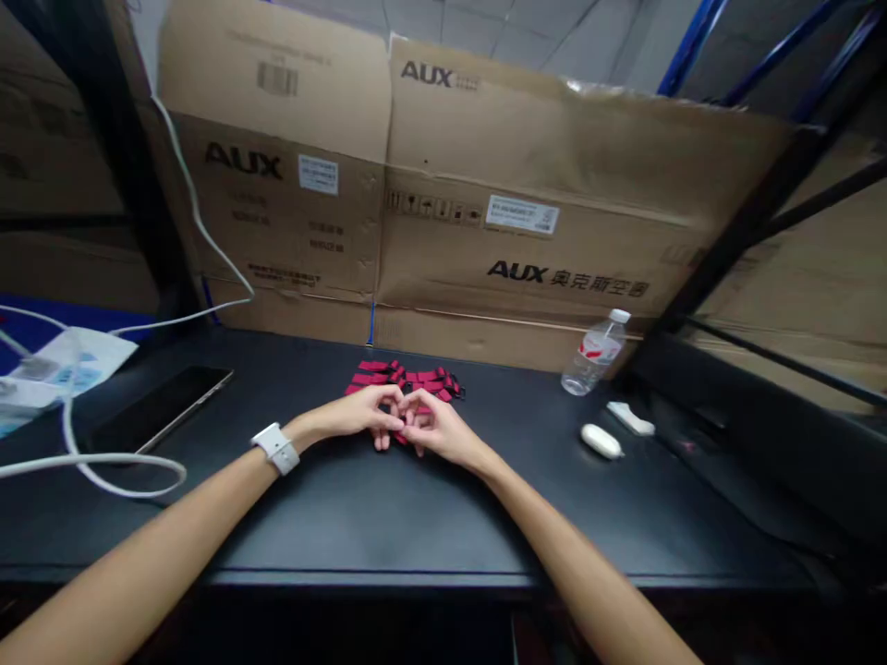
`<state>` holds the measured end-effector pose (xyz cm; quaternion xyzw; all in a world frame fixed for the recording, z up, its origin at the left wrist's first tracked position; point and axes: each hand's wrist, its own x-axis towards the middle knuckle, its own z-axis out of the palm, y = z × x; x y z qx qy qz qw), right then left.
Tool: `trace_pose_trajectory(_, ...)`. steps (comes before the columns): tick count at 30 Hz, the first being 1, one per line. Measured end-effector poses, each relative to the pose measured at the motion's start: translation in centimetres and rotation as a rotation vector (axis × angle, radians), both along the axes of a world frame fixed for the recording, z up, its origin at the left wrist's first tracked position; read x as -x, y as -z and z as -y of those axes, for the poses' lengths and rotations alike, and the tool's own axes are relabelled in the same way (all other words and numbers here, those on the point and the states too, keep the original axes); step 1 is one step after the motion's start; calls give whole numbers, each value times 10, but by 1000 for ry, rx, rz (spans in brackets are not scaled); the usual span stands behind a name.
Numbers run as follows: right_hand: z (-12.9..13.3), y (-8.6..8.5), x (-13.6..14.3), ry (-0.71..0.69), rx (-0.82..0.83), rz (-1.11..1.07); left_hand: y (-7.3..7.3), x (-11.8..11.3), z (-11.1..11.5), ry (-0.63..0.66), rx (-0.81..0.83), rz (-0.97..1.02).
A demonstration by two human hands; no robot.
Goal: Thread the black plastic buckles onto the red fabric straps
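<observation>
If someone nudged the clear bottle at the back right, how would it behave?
The bottle would likely tip fairly easily, since it stands upright and is tall and narrow. It looks light for its size, as its see-through walls show little or no liquid. Its round body might roll once down.

Black desktop (pixel 443 526); AUX cardboard panels (pixel 589 203) upright behind; blue metal bar (pixel 691 46) upper right; grey tiled surface (pixel 485 23) beyond.

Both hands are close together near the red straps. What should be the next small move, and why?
Perhaps ease the right hand slightly aside, the left hand steady: their fingers meet and partly hide the small red piece, in front of the red straps.
</observation>
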<state>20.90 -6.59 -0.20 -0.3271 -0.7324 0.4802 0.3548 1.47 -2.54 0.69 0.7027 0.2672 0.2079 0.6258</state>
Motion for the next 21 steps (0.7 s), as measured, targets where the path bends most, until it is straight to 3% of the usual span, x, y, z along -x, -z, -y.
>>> trace_pose_trajectory(6, -2, 1, -1, 45, -39, -18, -4, 1, 3, 51, 68, 59)
trace_pose_trajectory(13, 0, -7, -2, 199, -370, 109, -4, -3, 0, -133, 11, 177)
trace_pose_trajectory(21, 3, -12, -1, 231, -628, 268, -13, 5, 1, -189, 52, 161)
